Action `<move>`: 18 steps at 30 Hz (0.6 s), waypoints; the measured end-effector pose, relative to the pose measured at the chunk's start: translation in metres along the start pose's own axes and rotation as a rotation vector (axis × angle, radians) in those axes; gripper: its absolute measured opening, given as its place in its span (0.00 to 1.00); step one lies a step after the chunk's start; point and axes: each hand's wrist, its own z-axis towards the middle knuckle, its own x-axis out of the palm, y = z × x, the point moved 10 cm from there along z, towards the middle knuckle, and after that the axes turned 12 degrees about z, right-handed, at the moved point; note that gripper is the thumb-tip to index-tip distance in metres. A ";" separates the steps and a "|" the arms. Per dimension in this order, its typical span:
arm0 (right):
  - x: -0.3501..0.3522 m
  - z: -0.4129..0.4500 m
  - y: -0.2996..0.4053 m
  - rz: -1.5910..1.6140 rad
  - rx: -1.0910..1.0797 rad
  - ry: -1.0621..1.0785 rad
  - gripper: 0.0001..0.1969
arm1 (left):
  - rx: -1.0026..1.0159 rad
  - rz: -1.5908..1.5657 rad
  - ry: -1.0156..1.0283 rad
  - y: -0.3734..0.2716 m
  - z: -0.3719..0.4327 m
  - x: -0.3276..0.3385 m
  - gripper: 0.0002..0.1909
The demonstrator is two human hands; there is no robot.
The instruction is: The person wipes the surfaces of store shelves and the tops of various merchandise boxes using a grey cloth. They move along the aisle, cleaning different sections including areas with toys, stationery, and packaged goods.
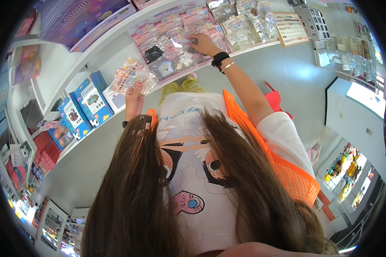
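Observation:
My left hand (135,98) pinches a clear plastic packet (148,78) with a printed pastel header card (127,75), held up before the white shelf. My right hand (206,45), a black band on its wrist, reaches into a pink display box (186,72) of similar packets. Its fingers are curled at a small dark item (194,41) among the wrappers; whether they grip it is unclear. In the same box lie a packet with a black figure (153,54) and one with a pale blue, white-faced piece (165,68).
More clear packets (244,25) lie right of the box, beside a framed board (291,29). Blue toy boxes (93,99) stand on the left shelf, under a purple carton (80,19). A red object (273,99) is on the grey floor (244,77) at right.

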 end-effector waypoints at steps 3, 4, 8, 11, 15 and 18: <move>0.011 0.009 0.002 -0.064 0.016 -0.048 0.15 | 0.021 0.042 -0.040 0.005 0.001 -0.017 0.15; 0.013 0.010 0.004 -0.061 0.012 -0.041 0.15 | 0.038 0.045 -0.072 0.005 0.000 -0.023 0.15; -0.035 -0.015 -0.026 -0.173 0.315 -0.349 0.16 | -0.011 0.072 -0.149 0.010 -0.010 -0.041 0.14; -0.048 -0.038 -0.044 -0.424 0.356 -0.209 0.21 | -0.002 0.052 -0.107 0.011 -0.015 -0.039 0.13; -0.046 -0.071 -0.077 -0.249 0.426 -0.280 0.33 | 0.034 0.040 -0.116 0.009 -0.016 -0.032 0.13; -0.034 -0.066 -0.079 -0.217 0.357 -0.218 0.34 | -0.006 0.079 -0.096 0.012 -0.012 -0.031 0.12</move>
